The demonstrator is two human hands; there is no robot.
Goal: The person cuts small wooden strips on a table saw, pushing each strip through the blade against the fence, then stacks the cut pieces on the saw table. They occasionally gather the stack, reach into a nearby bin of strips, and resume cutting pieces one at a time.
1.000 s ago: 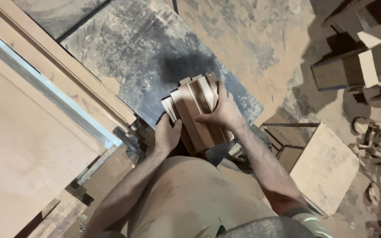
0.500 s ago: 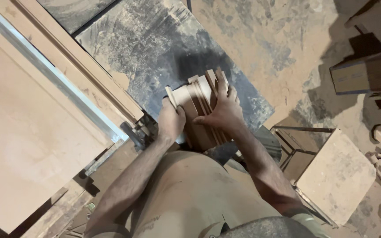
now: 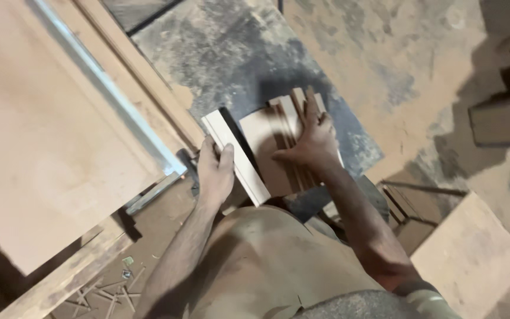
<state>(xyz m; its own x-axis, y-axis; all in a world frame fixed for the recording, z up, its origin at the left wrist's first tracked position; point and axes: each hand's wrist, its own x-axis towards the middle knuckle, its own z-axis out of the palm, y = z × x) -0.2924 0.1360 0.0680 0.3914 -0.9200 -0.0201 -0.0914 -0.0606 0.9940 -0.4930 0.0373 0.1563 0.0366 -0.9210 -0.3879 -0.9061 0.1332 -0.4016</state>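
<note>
Below you: dusty grey floor (image 3: pixel 225 53) | left: big pale board (image 3: pixel 42 130) with metal edge strip (image 3: pixel 107 97) | right: sawdust (image 3: pixel 396 71), wooden stool (image 3: pixel 473 254), dark stacked timber (image 3: pixel 503 118) | dim warm light

— From where is the scene viewed?

— From a single camera worn on the head — it is aimed steeply down past the torso, toward the floor (image 3: pixel 231 53).

— How near is it held?

— Close: both forearms are seen entering from the bottom edge, and the left hand (image 3: pixel 215 171) and right hand (image 3: pixel 311 142) are framed near the centre. The board (image 3: pixel 48 136) is cut off at the left, the box (image 3: pixel 473 254) at the lower right.

— Is any part shared with a second view?

— Only one view is given.
</note>
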